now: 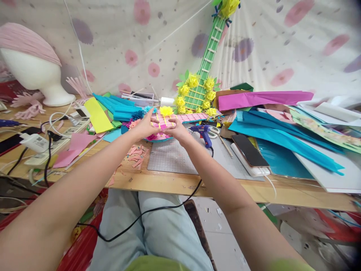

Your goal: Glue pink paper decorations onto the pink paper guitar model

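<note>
A small pink paper guitar (191, 117) with a blue edge and pale strings lies on the desk, paper flowers along its left side. My left hand (145, 127) reaches over that side, thumb and fingers spread, near the blue flowers (148, 109) and coral ones. Opposite it, my right hand (177, 131) has its fingers apart over the guitar's body, partly covering it. Whether the fingertips press on the guitar is hard to see. Just behind the hands is a yellow paper flower (166, 110). A purple glue gun (203, 133) lies right of my right hand.
Behind stands a green paper guitar (207, 62) with yellow roses. Blue crepe paper (284, 137) and a phone (249, 149) on a white power strip lie right. At left are a foam head (39, 64) and cables. A black cord (146, 211) hangs across my lap. Underneath is a cutting mat (172, 162).
</note>
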`<state>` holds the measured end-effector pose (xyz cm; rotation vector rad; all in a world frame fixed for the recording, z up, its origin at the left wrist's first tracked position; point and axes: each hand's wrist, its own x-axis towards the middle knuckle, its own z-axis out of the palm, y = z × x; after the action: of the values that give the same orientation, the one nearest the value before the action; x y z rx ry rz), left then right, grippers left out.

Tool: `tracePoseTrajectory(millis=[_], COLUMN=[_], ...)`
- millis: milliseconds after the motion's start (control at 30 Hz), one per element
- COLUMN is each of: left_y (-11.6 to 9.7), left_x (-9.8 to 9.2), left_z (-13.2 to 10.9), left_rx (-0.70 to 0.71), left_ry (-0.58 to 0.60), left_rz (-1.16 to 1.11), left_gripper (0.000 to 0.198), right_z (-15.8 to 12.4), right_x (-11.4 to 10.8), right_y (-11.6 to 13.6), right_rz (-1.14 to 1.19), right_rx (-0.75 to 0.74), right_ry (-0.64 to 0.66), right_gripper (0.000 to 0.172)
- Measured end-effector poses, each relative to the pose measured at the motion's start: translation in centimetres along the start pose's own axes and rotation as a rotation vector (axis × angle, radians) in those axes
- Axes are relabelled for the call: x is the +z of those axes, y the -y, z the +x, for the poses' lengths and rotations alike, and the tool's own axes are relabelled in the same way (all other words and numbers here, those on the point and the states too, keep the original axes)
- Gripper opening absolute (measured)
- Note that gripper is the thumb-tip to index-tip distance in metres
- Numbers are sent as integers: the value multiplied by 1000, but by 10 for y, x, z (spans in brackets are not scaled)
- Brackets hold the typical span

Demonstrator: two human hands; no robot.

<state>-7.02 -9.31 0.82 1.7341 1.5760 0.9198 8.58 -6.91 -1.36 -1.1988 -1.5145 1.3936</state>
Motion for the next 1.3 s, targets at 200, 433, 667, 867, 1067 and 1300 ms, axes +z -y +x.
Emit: tracePoseTrajectory(millis=[200,433,667,867,1067,1300], left_y=[2,-2,16,26,25,28], left_x=[-2,0,3,2,-7,-8], left_z=[0,2,4,12,11,11], left_rx=[65,138,395,321,224,199], left_ry=[36,85,68,74,14,0], left_rz=[140,262,749,845,822,820], left_gripper=[105,98,56,21,19,20], right_z=[-1,6,3,0,7,8], right_x=[-6,-10,-10,3,20,30], right_y=[2,6,0,-9,-14,-8], right_rz=[-114,-466,-586,-576,-628,-638], right_rx=[-41,-141,-71,-32,15,74], right_ry=[38,144,-134,-188,-181,-180], right_gripper=[42,6,5,4,9,11])
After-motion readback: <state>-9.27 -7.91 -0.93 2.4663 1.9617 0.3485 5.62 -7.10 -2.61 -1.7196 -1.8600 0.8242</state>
